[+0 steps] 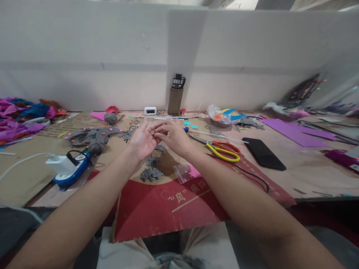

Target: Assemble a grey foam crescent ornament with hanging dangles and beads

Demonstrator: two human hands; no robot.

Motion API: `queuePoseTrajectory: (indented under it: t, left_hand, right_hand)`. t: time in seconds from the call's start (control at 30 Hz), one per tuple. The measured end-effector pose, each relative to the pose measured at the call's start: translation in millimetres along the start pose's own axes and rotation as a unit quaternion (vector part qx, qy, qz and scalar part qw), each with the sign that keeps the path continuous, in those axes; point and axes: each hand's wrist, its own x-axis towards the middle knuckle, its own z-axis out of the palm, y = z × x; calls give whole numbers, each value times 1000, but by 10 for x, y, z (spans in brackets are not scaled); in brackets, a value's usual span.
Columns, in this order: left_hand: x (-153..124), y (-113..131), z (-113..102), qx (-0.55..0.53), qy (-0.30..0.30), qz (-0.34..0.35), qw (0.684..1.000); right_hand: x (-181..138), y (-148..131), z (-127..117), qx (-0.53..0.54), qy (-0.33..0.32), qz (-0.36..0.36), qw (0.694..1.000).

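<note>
My left hand [143, 141] is turned palm up above the cardboard, its fingers curled in toward the other hand. My right hand [174, 135] comes over from the right, and its fingertips meet the left fingers in a pinch. A thin dark sliver shows between the fingertips, too small to name. Below the hands lie crumpled grey pieces [151, 174] on the red and brown cardboard [168, 203]. A small clear bag with something pink [187, 172] lies under my right wrist. Behind the right hand a blue end [185, 129] shows, with a translucent stick [218, 135] beside it.
Yellow-and-red-handled scissors [223, 151] and a black phone [263, 153] lie to the right. At left are a blue power strip [74, 172] with a white plug and grey pieces with pink dots [92, 136]. A bottle [175, 99] stands at the back near a bowl [221, 121].
</note>
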Motion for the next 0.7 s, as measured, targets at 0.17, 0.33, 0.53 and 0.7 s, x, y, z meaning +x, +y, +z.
queuePoseTrajectory:
  t: [0.17,0.33,0.53,0.7]
  left_hand:
    - [12,-46,-2,16,15,1,1000]
    - [33,-90,-40,72,-20,44,996]
    - [19,-72,-44,76,19,44,996]
    - [47,-18,-72,86,50,63,993]
  right_hand:
    - [31,91,-2,98,36,32,994]
    - [45,110,23,179,58,113,976]
    - [52,99,51,366,74,193,907]
    - [77,146,46,414,113,237,872]
